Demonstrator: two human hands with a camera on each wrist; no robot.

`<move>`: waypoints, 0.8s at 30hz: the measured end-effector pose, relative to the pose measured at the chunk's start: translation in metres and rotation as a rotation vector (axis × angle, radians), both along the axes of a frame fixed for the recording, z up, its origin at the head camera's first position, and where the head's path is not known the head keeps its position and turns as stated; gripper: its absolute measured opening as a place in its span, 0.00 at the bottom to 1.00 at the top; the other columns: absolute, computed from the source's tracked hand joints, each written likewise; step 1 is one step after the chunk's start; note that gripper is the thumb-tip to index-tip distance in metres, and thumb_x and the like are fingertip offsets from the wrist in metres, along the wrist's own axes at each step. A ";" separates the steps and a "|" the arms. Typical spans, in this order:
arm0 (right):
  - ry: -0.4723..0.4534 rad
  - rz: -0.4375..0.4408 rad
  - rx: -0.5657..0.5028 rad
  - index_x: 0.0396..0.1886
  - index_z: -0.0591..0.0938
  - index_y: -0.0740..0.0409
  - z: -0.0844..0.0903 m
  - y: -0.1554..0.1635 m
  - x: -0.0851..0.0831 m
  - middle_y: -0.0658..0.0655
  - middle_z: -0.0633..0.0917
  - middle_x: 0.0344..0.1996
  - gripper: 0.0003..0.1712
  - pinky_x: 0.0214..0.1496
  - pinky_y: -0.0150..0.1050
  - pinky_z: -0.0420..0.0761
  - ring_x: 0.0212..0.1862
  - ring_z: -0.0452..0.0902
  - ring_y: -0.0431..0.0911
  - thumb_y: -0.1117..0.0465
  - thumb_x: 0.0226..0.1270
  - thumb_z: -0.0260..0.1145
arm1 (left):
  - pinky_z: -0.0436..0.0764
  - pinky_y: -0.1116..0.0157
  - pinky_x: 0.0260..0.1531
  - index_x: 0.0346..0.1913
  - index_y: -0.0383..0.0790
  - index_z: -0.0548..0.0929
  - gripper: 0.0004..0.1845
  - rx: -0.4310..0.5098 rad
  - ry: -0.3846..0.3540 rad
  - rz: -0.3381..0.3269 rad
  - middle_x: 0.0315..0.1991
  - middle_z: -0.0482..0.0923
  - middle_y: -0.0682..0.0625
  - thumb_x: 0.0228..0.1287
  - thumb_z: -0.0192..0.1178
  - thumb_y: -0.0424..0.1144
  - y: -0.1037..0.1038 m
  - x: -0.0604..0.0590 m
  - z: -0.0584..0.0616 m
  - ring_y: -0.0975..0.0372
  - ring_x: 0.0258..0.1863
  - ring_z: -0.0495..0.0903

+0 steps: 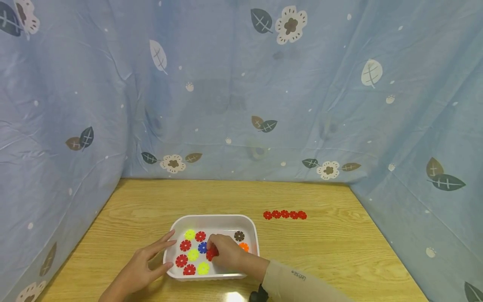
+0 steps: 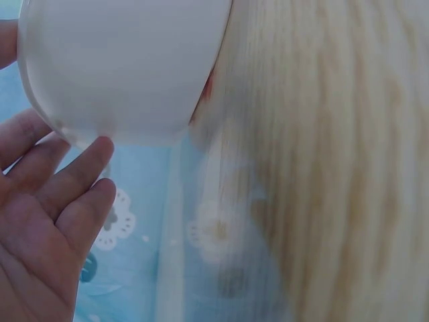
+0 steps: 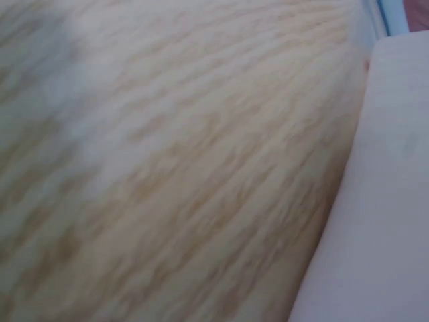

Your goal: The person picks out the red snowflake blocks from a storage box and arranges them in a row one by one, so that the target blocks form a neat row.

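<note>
A white tray (image 1: pixel 250 225) stands on the table with notched plastic discs, like interlocking snowflake pieces, lying in it. My left hand (image 1: pixel 145 263) is at its left end, fingers spread and touching the rim; in the left wrist view the fingers (image 2: pixel 94 164) lie against the tray's outer wall (image 2: pixel 127 74). Inside the tray, my right hand (image 1: pixel 228 253) pinches a red disc (image 1: pixel 211 254), partly hidden by the fingers. Just beside it lies a blue disc (image 1: pixel 203 247). The right wrist view shows no hand, only table and the tray wall (image 3: pixel 382 201).
A row of several red discs (image 1: pixel 284 214) lies on the wooden table (image 1: pixel 320 251) right of the tray. In the tray are yellow discs (image 1: pixel 203 268), more red discs (image 1: pixel 181 260), a brown disc (image 1: pixel 239 236) and an orange disc (image 1: pixel 244 246). Blue curtains (image 1: pixel 226 92) surround the table.
</note>
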State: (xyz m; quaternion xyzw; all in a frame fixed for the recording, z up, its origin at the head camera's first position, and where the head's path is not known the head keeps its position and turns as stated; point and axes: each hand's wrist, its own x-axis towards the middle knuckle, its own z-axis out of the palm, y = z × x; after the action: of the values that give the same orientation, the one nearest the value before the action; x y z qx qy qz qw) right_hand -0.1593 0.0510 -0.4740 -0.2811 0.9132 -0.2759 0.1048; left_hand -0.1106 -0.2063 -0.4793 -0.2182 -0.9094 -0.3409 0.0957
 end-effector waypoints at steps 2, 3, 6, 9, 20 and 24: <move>-0.007 -0.008 -0.048 0.32 0.75 0.53 0.000 0.001 -0.001 0.43 0.75 0.26 0.15 0.32 0.22 0.72 0.29 0.67 0.32 0.70 0.45 0.68 | 0.73 0.63 0.53 0.55 0.54 0.75 0.24 -0.004 -0.005 0.004 0.63 0.64 0.59 0.52 0.63 0.47 0.000 0.000 0.000 0.70 0.61 0.63; -0.004 -0.013 -0.068 0.32 0.75 0.53 0.000 0.002 -0.001 0.44 0.76 0.26 0.15 0.32 0.22 0.73 0.29 0.68 0.31 0.71 0.45 0.68 | 0.73 0.62 0.53 0.55 0.55 0.75 0.24 -0.006 -0.011 0.005 0.63 0.64 0.59 0.53 0.63 0.48 0.000 0.000 0.000 0.70 0.61 0.63; -0.033 -0.038 -0.132 0.33 0.77 0.54 0.001 0.003 -0.002 0.45 0.78 0.28 0.15 0.33 0.22 0.74 0.31 0.70 0.31 0.72 0.45 0.68 | 0.74 0.57 0.52 0.55 0.55 0.75 0.23 -0.018 -0.032 0.015 0.64 0.63 0.60 0.53 0.62 0.49 0.001 0.000 0.000 0.66 0.61 0.64; -0.066 -0.068 -0.187 0.34 0.78 0.54 0.003 0.003 -0.003 0.45 0.78 0.29 0.15 0.35 0.23 0.75 0.33 0.72 0.33 0.72 0.45 0.67 | 0.74 0.57 0.52 0.55 0.55 0.75 0.23 -0.020 -0.040 0.017 0.64 0.64 0.59 0.53 0.62 0.49 0.001 0.000 0.000 0.65 0.61 0.64; -0.199 -0.165 -0.425 0.40 0.80 0.57 0.012 0.011 -0.005 0.49 0.82 0.35 0.17 0.37 0.26 0.76 0.38 0.76 0.38 0.72 0.48 0.65 | 0.73 0.57 0.52 0.55 0.55 0.75 0.23 -0.022 -0.011 0.011 0.63 0.64 0.59 0.53 0.63 0.48 0.000 -0.001 -0.001 0.68 0.61 0.63; -0.194 -0.184 -0.485 0.41 0.79 0.57 0.019 0.015 -0.004 0.51 0.82 0.38 0.17 0.37 0.25 0.77 0.39 0.77 0.41 0.73 0.51 0.63 | 0.73 0.57 0.52 0.55 0.56 0.75 0.24 -0.017 -0.025 0.014 0.64 0.63 0.60 0.53 0.62 0.49 0.001 0.000 -0.001 0.71 0.61 0.62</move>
State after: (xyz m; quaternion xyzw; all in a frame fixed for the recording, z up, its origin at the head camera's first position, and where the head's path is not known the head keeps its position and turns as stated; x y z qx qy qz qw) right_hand -0.1630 0.0665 -0.4546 -0.1862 0.8278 -0.5206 0.0958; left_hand -0.1105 -0.2058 -0.4805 -0.2083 -0.9149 -0.3351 0.0850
